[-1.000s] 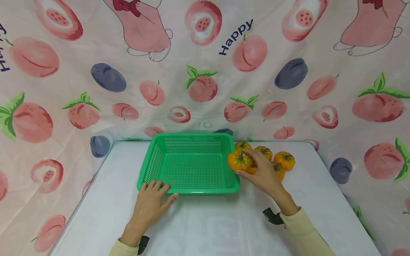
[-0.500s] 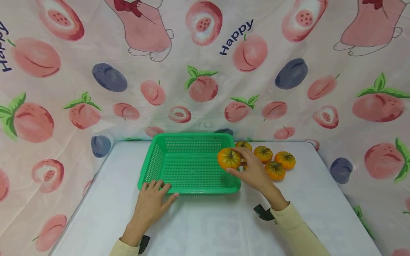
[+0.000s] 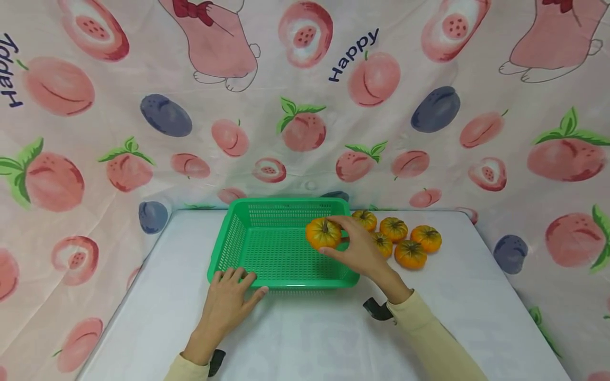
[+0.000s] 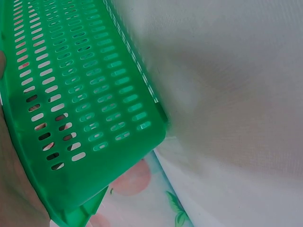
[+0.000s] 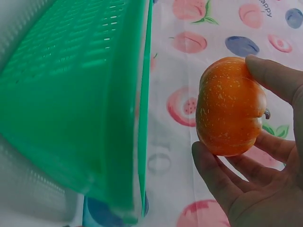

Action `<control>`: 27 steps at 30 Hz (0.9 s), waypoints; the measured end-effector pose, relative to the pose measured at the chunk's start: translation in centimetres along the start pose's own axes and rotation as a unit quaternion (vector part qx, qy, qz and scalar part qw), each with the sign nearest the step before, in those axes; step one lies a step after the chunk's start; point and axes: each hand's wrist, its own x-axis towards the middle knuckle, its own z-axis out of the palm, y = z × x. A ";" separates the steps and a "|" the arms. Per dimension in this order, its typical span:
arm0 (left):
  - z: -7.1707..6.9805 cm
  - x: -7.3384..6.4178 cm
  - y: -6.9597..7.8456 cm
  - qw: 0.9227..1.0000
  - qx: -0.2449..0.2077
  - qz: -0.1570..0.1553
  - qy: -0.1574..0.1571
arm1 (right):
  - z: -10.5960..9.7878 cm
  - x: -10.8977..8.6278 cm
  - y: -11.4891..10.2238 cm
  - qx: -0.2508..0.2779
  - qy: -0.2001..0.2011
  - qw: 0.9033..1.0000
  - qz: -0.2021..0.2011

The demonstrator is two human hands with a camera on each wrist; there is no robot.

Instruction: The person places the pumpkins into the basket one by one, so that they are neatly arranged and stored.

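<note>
A small orange pumpkin with a short stem is pinched between the thumb and fingers of my right hand. In the head view it overlaps the right half of a green plastic basket with slotted walls. The right wrist view shows the pumpkin above the level of the basket's rim, a thumb and fingertips on opposite sides of it. My left hand rests on the basket's front left corner, its fingers laid over the rim and its thumb spread out. The basket floor shows nothing lying on it.
Several more pumpkins sit on the white table just right of the basket. Behind and beside the table hangs a fruit-printed cloth. Dark camera mounts stick out at both wrists.
My right hand has carried the pumpkin left, from the basket's right rim to over its inside, uncovering the other pumpkins. The left hand has stayed in place on the rim.
</note>
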 end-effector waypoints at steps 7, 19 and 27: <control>0.1 0.0 0.0 1.000 0.000 -0.003 0.001 | 0.8 1.3 -0.7 0.014 -0.019 1.000 -0.004; -0.1 0.0 -0.2 1.000 -0.005 -0.003 -0.004 | 1.8 3.7 -1.8 0.018 -0.061 0.998 -0.010; -0.3 0.0 -0.1 1.000 0.005 -0.001 -0.006 | 2.0 4.9 -2.9 0.015 -0.094 0.995 -0.023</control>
